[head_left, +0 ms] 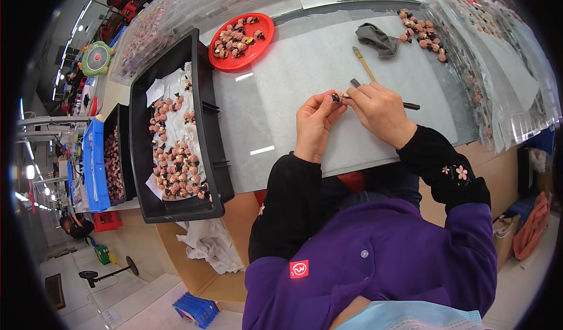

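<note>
Over the worktable, my left hand [314,125] pinches a small pink-and-black figure [336,98] between thumb and fingertips. Close against it, my right hand [380,112] is closed around a slim dark pen-like tool [412,105], whose rear end sticks out to the right. The tool's tip is hidden at the figure. A small dark grey piece [355,82] shows at the right fingers; I cannot tell if it belongs to the tool. Beyond my hands, a thin brush-like stick [363,64] with a yellowish handle lies beside a crumpled grey cloth [378,40].
A black crate [211,131] with many similar figures stands left, and a red plate [268,32] holds more. Loose figures [423,34] lie at the far right near stacked clear plastic trays [498,66]. Further left are a blue bin [94,166] and a green fan [95,58].
</note>
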`<action>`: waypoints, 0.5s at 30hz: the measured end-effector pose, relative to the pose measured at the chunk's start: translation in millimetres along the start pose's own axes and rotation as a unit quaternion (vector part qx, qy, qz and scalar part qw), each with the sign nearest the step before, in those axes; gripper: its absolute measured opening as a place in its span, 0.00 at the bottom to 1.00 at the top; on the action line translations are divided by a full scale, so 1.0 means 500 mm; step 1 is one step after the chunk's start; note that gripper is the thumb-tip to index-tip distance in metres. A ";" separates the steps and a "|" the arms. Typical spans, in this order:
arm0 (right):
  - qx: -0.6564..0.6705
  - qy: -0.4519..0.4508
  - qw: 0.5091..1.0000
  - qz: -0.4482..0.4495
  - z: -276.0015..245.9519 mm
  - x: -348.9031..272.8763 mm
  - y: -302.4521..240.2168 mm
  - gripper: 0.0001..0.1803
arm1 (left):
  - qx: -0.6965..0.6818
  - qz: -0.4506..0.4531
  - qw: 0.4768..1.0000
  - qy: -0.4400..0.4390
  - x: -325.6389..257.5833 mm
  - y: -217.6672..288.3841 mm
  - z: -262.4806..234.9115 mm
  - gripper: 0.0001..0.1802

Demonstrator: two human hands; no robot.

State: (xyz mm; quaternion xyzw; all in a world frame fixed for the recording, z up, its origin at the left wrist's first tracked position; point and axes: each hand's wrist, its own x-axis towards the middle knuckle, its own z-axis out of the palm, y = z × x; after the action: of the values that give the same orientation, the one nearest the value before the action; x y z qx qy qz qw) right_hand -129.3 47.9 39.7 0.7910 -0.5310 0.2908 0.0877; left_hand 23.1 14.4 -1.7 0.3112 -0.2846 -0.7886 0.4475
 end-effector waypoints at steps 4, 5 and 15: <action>0.029 0.012 0.999 0.041 0.010 -0.007 -0.010 0.05 | -0.018 -0.003 1.000 -0.001 0.000 0.000 0.002 0.13; 0.042 0.010 0.998 0.055 0.012 -0.009 -0.013 0.05 | -0.022 -0.006 1.000 -0.004 -0.001 0.001 0.002 0.12; 0.053 0.036 0.994 0.084 0.021 -0.016 -0.021 0.05 | -0.044 0.011 0.999 -0.017 0.000 0.000 0.003 0.10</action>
State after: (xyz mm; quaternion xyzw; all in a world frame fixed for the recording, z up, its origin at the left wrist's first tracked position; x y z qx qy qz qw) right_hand -118.2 54.0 28.8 0.7364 -0.5755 0.3535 0.0402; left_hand 22.0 14.7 -1.0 0.2744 -0.2609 -0.8006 0.4643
